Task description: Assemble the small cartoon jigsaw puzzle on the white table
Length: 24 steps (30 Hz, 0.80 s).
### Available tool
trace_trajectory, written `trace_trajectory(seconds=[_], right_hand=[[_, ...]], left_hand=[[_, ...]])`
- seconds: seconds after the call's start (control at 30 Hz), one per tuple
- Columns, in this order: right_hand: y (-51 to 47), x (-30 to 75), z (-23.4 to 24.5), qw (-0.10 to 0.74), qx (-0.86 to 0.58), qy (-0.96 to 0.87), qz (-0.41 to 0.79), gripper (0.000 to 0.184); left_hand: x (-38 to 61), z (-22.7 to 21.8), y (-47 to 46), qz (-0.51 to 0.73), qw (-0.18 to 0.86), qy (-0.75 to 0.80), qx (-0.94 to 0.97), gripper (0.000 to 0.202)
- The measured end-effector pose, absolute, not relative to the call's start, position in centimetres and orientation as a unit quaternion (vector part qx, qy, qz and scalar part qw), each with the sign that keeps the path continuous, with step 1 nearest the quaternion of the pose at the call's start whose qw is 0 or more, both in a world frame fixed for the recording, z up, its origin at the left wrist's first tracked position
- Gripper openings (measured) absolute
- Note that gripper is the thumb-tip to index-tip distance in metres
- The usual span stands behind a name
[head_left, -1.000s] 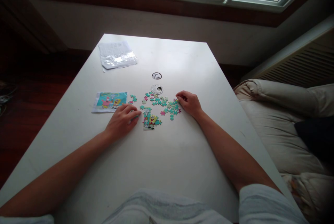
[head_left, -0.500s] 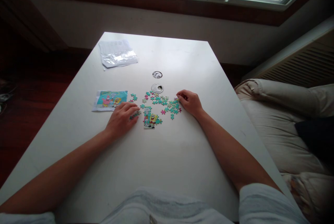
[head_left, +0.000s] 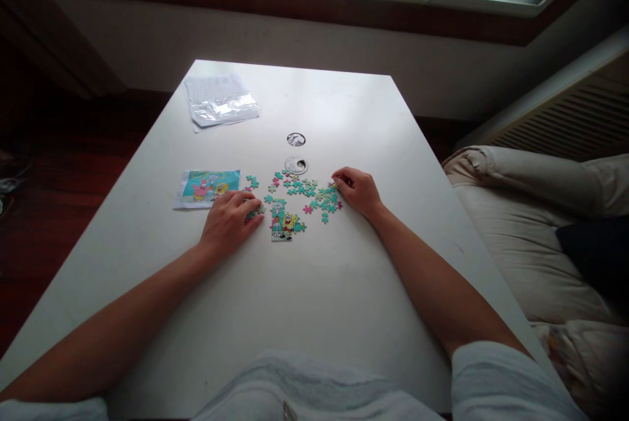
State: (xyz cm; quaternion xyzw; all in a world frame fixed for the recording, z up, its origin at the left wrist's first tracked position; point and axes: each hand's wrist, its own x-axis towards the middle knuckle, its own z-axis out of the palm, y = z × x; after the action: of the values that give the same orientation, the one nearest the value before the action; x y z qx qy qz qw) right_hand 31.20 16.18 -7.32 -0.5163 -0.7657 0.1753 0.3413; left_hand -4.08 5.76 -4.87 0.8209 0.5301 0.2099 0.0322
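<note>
Several loose teal and pink puzzle pieces [head_left: 304, 190] lie scattered in the middle of the white table [head_left: 304, 290]. A small joined patch of the puzzle [head_left: 284, 224] with cartoon figures sits just in front of them. My left hand [head_left: 228, 223] rests on the table left of that patch, fingers curled, pinching a teal puzzle piece [head_left: 253, 213] at its fingertips. My right hand [head_left: 358, 190] lies at the right edge of the loose pieces, fingers bent in a pinch on something too small to name.
A printed reference picture [head_left: 207, 188] lies left of the pieces. Two round holes [head_left: 295, 152] sit in the tabletop behind them. A clear plastic bag with paper [head_left: 220, 102] is at the far left. A cushioned seat [head_left: 540, 231] stands to the right, windows beyond.
My left hand has drawn its fingers in a little and shifted slightly with the teal piece. My right hand has barely moved.
</note>
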Motion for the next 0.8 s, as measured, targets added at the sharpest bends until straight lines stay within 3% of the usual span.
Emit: trace_trajectory(seconds=[0.8], right_hand=[[16.15, 31.21, -7.19, 0.335, -0.515, -0.769, 0.173, 0.016]], left_hand=[[-3.28, -4.66, 5.49, 0.206, 0.048, 0.504, 0.837, 0.022]])
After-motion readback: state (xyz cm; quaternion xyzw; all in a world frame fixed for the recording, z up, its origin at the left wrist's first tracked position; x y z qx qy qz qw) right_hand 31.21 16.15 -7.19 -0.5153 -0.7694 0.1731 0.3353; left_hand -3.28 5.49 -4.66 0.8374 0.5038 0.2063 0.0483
